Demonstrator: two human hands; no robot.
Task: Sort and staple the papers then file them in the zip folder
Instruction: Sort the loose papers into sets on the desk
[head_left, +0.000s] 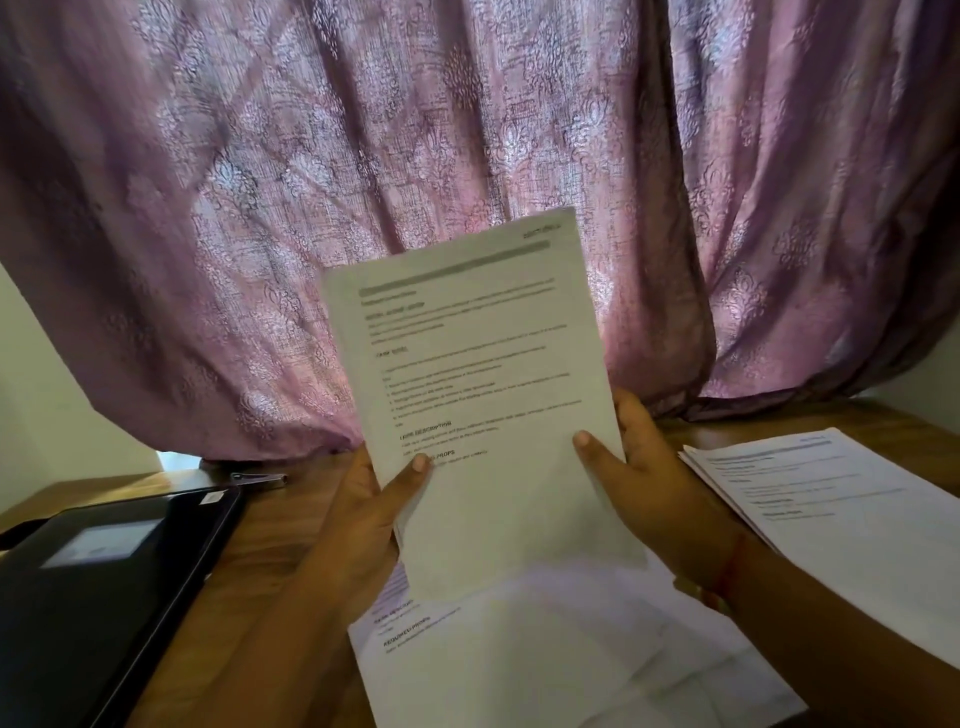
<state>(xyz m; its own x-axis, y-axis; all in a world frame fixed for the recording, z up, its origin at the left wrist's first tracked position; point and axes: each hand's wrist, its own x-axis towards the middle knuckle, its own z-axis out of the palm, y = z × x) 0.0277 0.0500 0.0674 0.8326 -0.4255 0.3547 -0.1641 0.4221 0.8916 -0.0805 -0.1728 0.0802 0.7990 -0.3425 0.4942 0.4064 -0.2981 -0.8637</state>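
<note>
Holding a thin, floppy sheaf of papers (483, 395) upright above the table (270, 540), left hand (363, 514) and right hand (644, 478) pinch its lower edges; likely several sheets, best supported low

A pink patterned curtain (467, 130) hangs across the far side, its hem resting on the wooden table (270, 525). A pale wall (47, 395) shows far left.
</note>
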